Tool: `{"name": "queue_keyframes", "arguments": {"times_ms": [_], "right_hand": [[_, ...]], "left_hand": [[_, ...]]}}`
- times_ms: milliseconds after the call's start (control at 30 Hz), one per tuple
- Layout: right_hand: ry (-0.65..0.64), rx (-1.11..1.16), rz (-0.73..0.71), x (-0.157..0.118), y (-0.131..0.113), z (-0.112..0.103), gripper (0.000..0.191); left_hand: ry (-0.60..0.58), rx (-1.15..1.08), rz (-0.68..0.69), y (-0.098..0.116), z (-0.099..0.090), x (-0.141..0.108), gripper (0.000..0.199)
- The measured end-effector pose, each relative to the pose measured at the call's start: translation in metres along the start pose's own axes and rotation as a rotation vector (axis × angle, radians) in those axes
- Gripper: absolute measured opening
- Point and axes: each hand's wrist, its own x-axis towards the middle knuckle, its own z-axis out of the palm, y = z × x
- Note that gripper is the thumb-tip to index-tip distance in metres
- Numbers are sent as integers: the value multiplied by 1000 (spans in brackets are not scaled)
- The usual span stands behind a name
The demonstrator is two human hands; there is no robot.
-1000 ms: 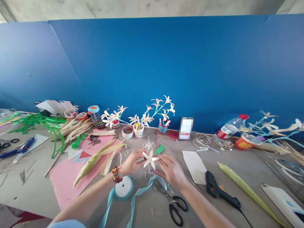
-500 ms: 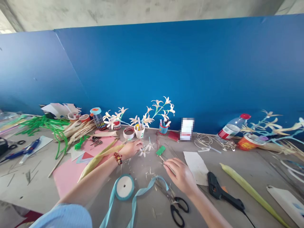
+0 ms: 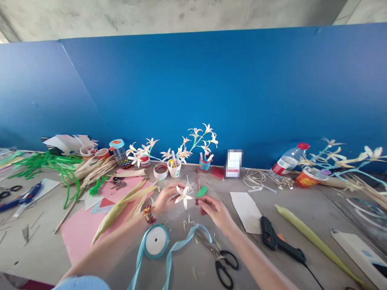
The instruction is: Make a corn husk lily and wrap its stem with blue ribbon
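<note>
A white craft flower [image 3: 184,196] with several pointed petals faces me, raised off the table. My left hand [image 3: 169,198], with a beaded bracelet at the wrist, is closed on it from the left and behind. My right hand [image 3: 215,211] is held just to the right, thumb and fingertips pinched together close to a petal tip; what they hold, if anything, I cannot make out. A small green piece [image 3: 202,191] lies just beyond my right fingers. Partly hidden behind the flower is another pale flower [image 3: 190,186].
In front lie a roll of blue ribbon [image 3: 155,241] with its tail unwound, black-handled scissors [image 3: 226,268] and petal scraps. A glue gun [image 3: 279,241] and white paper [image 3: 246,211] are to the right. Pink paper [image 3: 77,231] and a husk [image 3: 116,211] lie left. Cups with flowers line the blue wall.
My left hand has lifted a flower from the table and turned its face toward me. My right hand has moved left, close to the flower. The view has shifted slightly.
</note>
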Motion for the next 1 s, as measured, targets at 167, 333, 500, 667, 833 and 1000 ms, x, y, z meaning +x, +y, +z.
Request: {"name": "queue_keyframes", "arguments": {"times_ms": [167,333,500,667,833,1000], "right_hand": [[-13,337,151,18,-7,28,39],[-3,502,254,21,-8,33,40],[7,550,311,25,-5,37,37],[33,508,332,27,1,35,34],[41,435,324,22,5,23,33],[16,369,285,18,5,20,32]], "left_hand": [[58,-132,-49,22,6,-2,13],[94,-172,-132,20,8,-7,14],[139,-167,-239,20,17,-12,15],[197,-47,-280,11,13,-12,10],[185,95,-269,-8,2,-9,9],[113,211,-265,-25,0,-4,10]]}}
